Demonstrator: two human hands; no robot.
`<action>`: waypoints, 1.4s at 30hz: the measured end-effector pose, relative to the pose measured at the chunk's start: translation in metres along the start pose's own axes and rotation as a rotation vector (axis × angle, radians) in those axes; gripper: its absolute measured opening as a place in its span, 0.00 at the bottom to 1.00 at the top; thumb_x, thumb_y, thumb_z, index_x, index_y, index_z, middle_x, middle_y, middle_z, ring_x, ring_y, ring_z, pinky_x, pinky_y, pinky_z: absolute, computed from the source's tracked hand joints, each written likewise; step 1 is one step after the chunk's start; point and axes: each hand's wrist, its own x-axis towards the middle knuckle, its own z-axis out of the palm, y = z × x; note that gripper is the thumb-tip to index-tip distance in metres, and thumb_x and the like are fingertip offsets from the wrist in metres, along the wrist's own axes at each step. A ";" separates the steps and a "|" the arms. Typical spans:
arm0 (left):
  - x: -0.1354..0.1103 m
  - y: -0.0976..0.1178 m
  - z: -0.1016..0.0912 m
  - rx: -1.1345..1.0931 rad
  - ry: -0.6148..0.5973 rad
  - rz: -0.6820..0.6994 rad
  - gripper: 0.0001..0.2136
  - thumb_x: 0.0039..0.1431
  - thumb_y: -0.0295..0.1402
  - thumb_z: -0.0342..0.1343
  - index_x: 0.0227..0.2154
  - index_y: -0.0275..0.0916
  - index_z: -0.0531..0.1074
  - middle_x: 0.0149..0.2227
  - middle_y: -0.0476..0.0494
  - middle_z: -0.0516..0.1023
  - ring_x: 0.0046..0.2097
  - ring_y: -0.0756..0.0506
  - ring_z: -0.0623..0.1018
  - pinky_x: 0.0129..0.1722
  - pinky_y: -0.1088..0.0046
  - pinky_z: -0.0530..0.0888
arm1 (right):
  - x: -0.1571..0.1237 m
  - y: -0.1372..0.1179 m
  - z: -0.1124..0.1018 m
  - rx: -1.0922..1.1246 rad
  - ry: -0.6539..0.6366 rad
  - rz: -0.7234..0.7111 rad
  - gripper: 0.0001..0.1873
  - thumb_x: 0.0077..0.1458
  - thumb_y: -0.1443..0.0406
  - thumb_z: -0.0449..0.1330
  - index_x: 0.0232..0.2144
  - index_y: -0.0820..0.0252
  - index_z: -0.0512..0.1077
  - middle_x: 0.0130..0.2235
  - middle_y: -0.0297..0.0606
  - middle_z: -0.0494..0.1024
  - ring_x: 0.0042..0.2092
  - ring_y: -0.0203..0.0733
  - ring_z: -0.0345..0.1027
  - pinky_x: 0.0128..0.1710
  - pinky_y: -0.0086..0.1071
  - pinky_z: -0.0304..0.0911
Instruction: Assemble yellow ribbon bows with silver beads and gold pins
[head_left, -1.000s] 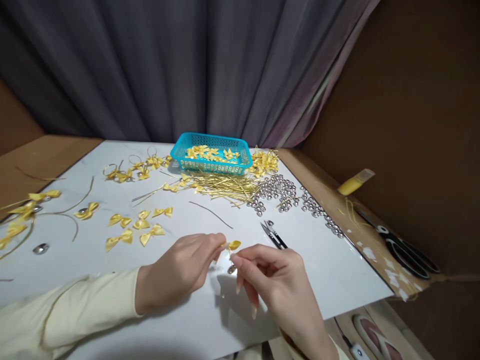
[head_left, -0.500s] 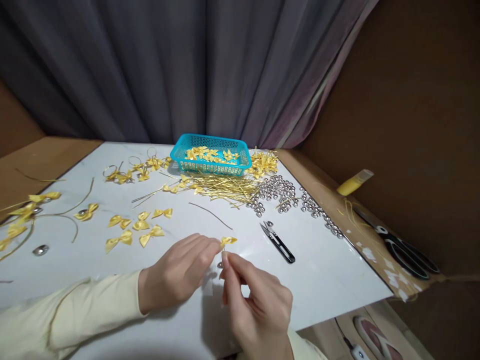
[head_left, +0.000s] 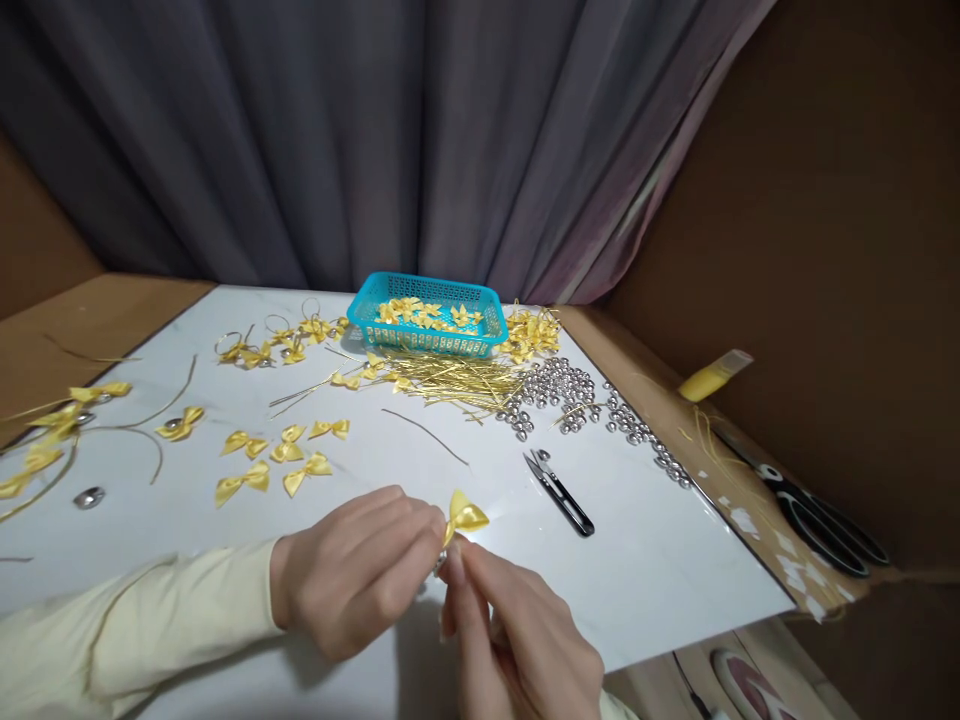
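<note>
Over the near middle of the table, my left hand is closed, its fingertips pinching a yellow ribbon bow by its left side. My right hand is closed too, thumb and finger pressed together just under the bow on a thin cord that is mostly hidden. A small silver heart-shaped bead shows between the two hands, below the bow. Several loose yellow bows lie left of the hands. Black thread snips lie to the right, beside a single bead.
A turquoise basket holding bows stands at the back. In front lie gold cord pieces and, rightward, many silver beads. Bows with cords are at left. Large scissors and a yellow tube rest along the right edge.
The bow has turned to show more of its loops and sits slightly lower and nearer. My right fingertips have moved down with it; the bead sits closer beneath the bow. The view has shifted slightly.
</note>
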 end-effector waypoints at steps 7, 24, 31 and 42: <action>0.022 0.002 -0.008 0.002 0.076 0.230 0.08 0.61 0.25 0.45 0.40 0.38 0.68 0.28 0.40 0.80 0.31 0.43 0.79 0.26 0.70 0.77 | 0.004 -0.002 -0.001 0.047 -0.017 0.076 0.16 0.51 0.78 0.57 0.39 0.57 0.74 0.24 0.33 0.77 0.20 0.34 0.69 0.22 0.27 0.68; 0.031 0.012 -0.004 -0.137 0.054 -0.461 0.04 0.62 0.24 0.46 0.36 0.38 0.63 0.26 0.52 0.75 0.24 0.54 0.76 0.26 0.84 0.73 | 0.046 0.003 -0.014 0.635 -0.410 0.755 0.11 0.56 0.61 0.58 0.32 0.62 0.77 0.20 0.34 0.78 0.21 0.36 0.72 0.27 0.28 0.71; 0.025 0.001 0.000 -0.037 0.086 -0.136 0.06 0.63 0.23 0.44 0.40 0.37 0.62 0.25 0.48 0.75 0.25 0.52 0.74 0.25 0.79 0.72 | 0.029 -0.003 -0.010 0.250 -0.344 0.431 0.13 0.61 0.66 0.51 0.27 0.62 0.72 0.14 0.29 0.68 0.15 0.31 0.62 0.18 0.23 0.60; 0.028 0.003 -0.007 0.070 0.068 0.252 0.10 0.60 0.20 0.41 0.38 0.33 0.66 0.25 0.39 0.78 0.28 0.44 0.77 0.23 0.70 0.74 | 0.009 0.000 -0.002 -0.006 -0.126 0.064 0.11 0.55 0.76 0.51 0.34 0.62 0.72 0.17 0.32 0.71 0.17 0.33 0.64 0.18 0.25 0.60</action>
